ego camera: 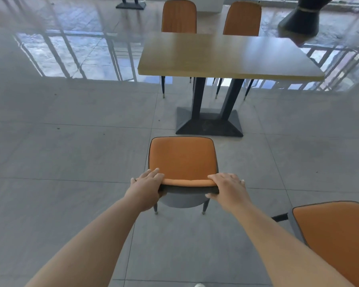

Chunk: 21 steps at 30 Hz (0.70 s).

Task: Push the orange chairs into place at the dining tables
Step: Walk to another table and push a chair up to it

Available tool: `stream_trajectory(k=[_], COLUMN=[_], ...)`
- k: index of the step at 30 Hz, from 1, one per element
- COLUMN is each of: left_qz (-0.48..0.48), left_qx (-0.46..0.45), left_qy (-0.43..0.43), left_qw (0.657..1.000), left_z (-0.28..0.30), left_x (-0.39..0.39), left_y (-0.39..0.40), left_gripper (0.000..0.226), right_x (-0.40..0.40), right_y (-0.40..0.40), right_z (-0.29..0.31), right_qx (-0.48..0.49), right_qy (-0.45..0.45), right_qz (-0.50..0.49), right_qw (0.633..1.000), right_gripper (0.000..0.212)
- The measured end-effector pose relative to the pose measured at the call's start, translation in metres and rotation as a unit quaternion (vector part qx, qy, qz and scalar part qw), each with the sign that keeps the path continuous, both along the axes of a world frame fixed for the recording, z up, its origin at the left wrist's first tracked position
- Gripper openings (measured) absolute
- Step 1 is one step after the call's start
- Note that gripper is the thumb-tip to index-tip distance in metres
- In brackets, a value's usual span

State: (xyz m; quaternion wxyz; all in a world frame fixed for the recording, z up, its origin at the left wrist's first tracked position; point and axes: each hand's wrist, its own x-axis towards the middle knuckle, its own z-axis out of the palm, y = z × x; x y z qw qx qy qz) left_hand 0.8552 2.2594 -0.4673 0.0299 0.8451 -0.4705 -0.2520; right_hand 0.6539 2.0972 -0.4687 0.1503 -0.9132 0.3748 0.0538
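Observation:
An orange chair point(182, 158) with a grey back shell stands on the tiled floor in front of me, its seat facing a wooden dining table point(226, 56). My left hand point(147, 183) grips the left end of the backrest top, fingers over the front and thumb behind. My right hand point(228, 186) grips the right end the same way. The chair's front edge is a short way from the table's black base point(208, 123). Two more orange chairs point(179, 16) point(242, 18) sit tucked in on the table's far side.
Another orange chair point(336, 237) stands close at my lower right. A black pedestal base point(131, 5) is at the top, and a dark cone-shaped object point(301, 19) at the upper right. Glossy grey floor stretches to the left.

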Motion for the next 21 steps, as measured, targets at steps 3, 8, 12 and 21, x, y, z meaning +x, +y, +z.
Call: stream_trajectory(k=[3, 8, 12, 21], left_qz=[0.008, 0.024, 0.023, 0.004], left_qx=[0.004, -0.009, -0.009, -0.012], left_qy=[0.004, 0.002, 0.006, 0.005], left_qw=[1.000, 1.000, 1.000, 1.000], left_z=[0.000, -0.004, -0.005, -0.003], left_x=[0.018, 0.047, 0.076, 0.145], left_y=[-0.026, -0.064, -0.089, -0.134], left_gripper=[0.046, 0.048, 0.049, 0.047], right_x=[0.019, 0.051, 0.077, 0.145], right_y=[-0.028, -0.071, -0.095, -0.133], right_z=[-0.001, -0.001, -0.003, 0.000], right_qx=[0.006, 0.006, 0.008, 0.007], right_qy=[0.001, -0.003, -0.004, -0.008], right_qz=[0.005, 0.012, 0.012, -0.010], right_qw=[1.000, 1.000, 1.000, 1.000], right_gripper=[0.058, 0.057, 0.056, 0.058])
